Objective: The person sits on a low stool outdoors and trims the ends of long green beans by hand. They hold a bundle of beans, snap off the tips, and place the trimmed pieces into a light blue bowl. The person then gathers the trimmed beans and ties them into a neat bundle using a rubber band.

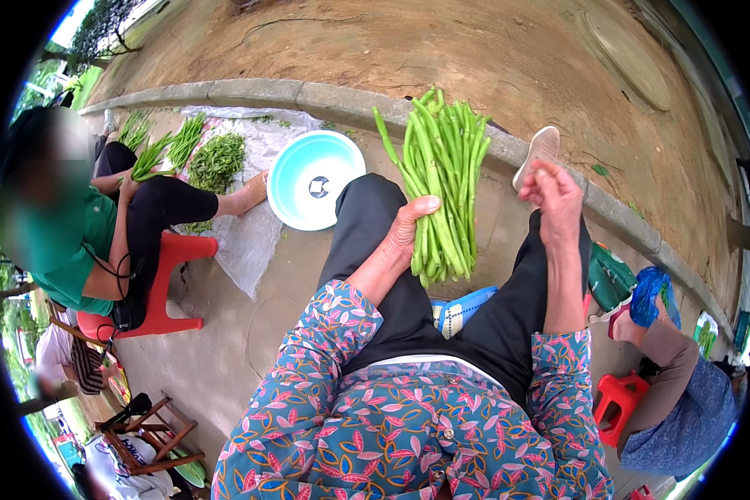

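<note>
A thick bundle of trimmed green vegetable stalks (pixel 447 194) is gripped in my left hand (pixel 412 219), whose thumb lies across the front of the bunch. The stalks stand nearly upright above my lap, with their lower ends between my thighs. To the right, my right hand (pixel 555 199) is raised over my right knee, apart from the bundle. Its fingers are curled together with the thumb against them, and I see nothing between them. Beyond my left knee a white basin with a light blue inside (pixel 315 156) rests on the pavement.
At left a person in a green top (pixel 109 244) sits on a red plastic stool (pixel 181 250), holding green stalks. Leaves (pixel 215 162) are heaped on a plastic sheet (pixel 244 240). A stone kerb (pixel 256 94) runs ahead. Another person (pixel 681 412) is at right, near a red stool (pixel 619 403).
</note>
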The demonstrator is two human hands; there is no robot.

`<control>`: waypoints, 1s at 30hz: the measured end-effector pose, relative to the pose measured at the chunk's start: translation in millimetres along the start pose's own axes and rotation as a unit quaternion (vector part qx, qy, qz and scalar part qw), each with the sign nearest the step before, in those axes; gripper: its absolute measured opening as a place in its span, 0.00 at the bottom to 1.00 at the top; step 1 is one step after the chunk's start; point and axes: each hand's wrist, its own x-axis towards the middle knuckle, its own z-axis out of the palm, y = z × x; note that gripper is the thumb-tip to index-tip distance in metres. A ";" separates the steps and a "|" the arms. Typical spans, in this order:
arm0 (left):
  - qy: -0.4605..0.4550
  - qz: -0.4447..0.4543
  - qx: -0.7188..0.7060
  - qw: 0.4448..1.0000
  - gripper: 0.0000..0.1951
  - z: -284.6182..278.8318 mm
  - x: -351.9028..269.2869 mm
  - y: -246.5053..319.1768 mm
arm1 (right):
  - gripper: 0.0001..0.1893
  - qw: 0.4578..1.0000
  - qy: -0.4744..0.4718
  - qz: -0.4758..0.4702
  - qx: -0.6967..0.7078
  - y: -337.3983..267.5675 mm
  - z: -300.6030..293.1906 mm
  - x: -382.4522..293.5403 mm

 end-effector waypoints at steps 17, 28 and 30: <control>-0.056 0.041 0.131 0.989 0.36 21.5 0.5 -6.2 | 0.12 0.957 -0.086 -0.246 -0.130 10.4 32.2 -56.8; 0.002 0.007 0.035 0.999 0.41 18.1 8.8 -14.8 | 0.10 0.988 -0.076 -0.092 -0.095 12.1 41.2 -51.0; 0.016 0.015 0.036 0.999 0.39 18.3 15.7 -14.8 | 0.09 0.996 -0.070 -0.045 -0.037 15.2 39.0 -46.9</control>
